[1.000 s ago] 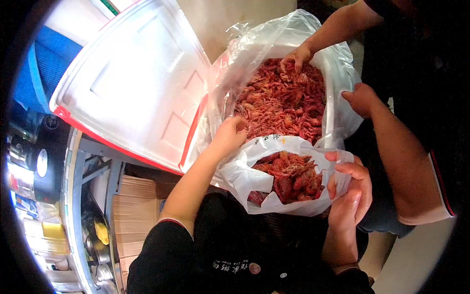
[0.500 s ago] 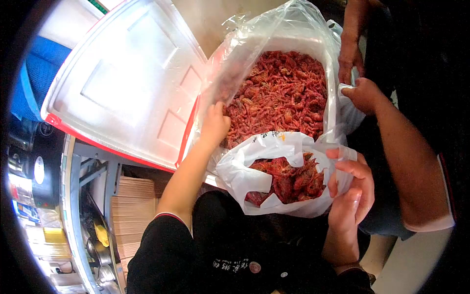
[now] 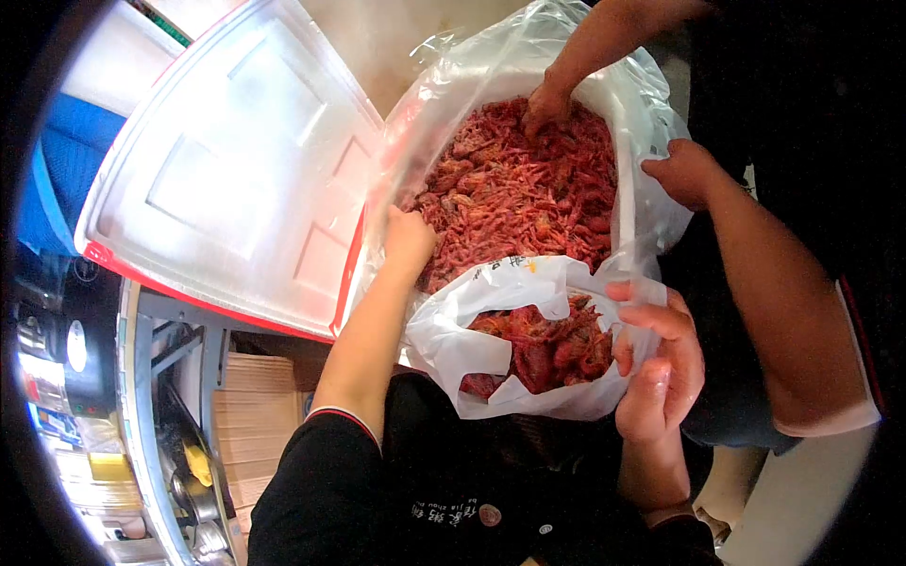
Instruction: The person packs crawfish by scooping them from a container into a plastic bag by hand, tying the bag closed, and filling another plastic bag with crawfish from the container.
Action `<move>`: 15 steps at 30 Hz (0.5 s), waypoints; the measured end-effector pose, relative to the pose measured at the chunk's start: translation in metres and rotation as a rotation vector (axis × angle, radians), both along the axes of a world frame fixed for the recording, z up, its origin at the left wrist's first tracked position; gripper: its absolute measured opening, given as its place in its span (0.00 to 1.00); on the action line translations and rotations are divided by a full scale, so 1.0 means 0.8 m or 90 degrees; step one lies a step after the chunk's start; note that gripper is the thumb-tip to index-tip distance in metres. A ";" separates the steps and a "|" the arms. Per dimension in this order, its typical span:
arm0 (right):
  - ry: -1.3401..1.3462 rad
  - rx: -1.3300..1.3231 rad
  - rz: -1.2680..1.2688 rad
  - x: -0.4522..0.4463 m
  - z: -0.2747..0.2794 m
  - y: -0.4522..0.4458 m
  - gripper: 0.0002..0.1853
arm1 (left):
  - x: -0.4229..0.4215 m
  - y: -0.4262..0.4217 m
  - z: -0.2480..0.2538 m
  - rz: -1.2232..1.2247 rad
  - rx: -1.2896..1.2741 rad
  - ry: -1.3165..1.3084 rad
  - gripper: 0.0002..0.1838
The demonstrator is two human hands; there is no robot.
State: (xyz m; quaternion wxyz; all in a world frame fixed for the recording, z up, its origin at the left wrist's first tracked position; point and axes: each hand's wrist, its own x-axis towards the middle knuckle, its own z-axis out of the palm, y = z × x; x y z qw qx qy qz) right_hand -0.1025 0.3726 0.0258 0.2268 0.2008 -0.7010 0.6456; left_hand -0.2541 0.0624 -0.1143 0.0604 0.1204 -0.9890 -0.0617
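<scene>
"Beige floor (image 3: pixel 387 38) lay up top, brown ribbed panel (image 3: pixel 250 415) lower left. Noted. Where were the crayfish (image 3: pixel 519 208)?"

"Mostly in the foam box (image 3: pixel 595 94), inside its clear liner (image 3: pixel 651 108); a smaller heap sat in the white carrier bag (image 3: pixel 566 404) just in front."

"Hands?"

"Right hand (image 3: pixel 665 368) had its fingers crooked loosely round the bag's right edge, holding it. Left hand (image 3: pixel 409 236) was at the big heap's left edge, fingers curled in; couldn't tell if it had pinched anything."

"Likely trouble?"

"Bag, I reckoned. I saw only that side held — if those fingers relaxed, the mouth could have folded and the load tipped. Claws might have pierced the thin plastic, too."

"Co-worker?"

"One co-worker's hand (image 3: pixel 547 108) was in the big heap, their other hand (image 3: pixel 684 174) on the liner's edge. A hard tug there could have shoved crayfish against the bag."

"Lid (image 3: pixel 236 160)?"

"Stood open beside the box — a nudge might have swung it onto the left forearm."
</scene>
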 end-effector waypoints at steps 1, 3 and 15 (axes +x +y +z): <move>0.000 -0.002 -0.002 0.000 0.000 0.000 0.23 | 0.003 -0.001 0.003 -0.012 0.008 -0.004 0.20; 0.000 0.038 0.025 0.000 0.000 0.000 0.27 | 0.007 -0.009 0.004 -0.031 0.038 0.026 0.19; -0.005 -0.022 0.000 0.009 0.004 -0.002 0.23 | 0.179 0.141 0.194 -0.597 0.479 -0.183 0.13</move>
